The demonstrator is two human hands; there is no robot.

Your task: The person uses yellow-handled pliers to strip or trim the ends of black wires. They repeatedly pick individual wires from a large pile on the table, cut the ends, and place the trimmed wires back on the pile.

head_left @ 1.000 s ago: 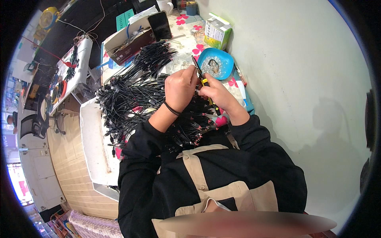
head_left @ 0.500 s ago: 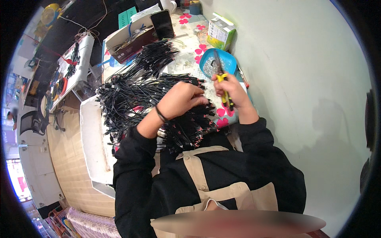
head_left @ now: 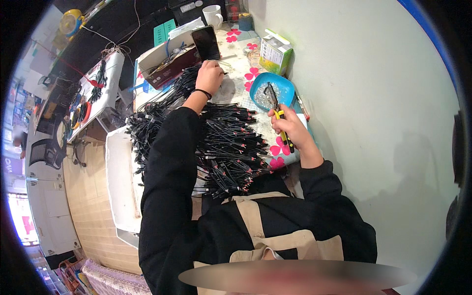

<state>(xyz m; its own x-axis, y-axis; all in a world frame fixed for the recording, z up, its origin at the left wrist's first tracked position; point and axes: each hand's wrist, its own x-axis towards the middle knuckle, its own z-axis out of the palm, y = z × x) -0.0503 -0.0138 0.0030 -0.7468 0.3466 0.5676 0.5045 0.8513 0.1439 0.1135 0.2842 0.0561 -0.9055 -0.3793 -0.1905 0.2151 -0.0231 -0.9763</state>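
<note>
My left hand (head_left: 210,78) reaches over the far bundle of thin black cables (head_left: 183,84), at its right-hand ends. Its fingers are curled down among the cable ends; what they pinch is hidden. My right hand (head_left: 293,129) grips pliers (head_left: 280,116) with yellow and black handles. Their dark jaws point away from me, over a blue bowl (head_left: 290,92) with small clear and silvery bits in it. Between my arms and the bowl lies a large pile of black cables (head_left: 233,142), many with reddish or bare tips toward the right.
A brown cardboard box (head_left: 172,69) with a dark phone (head_left: 206,43) leaning on it stands behind the far bundle. A green and white carton (head_left: 275,53) sits by the wall. A white mug (head_left: 213,16) is farther back. A white foam box (head_left: 120,179) borders the table's left side.
My left hand has moved away from me, from above the near pile to the far cable bundle. My right hand still holds the pliers by the bowl.
</note>
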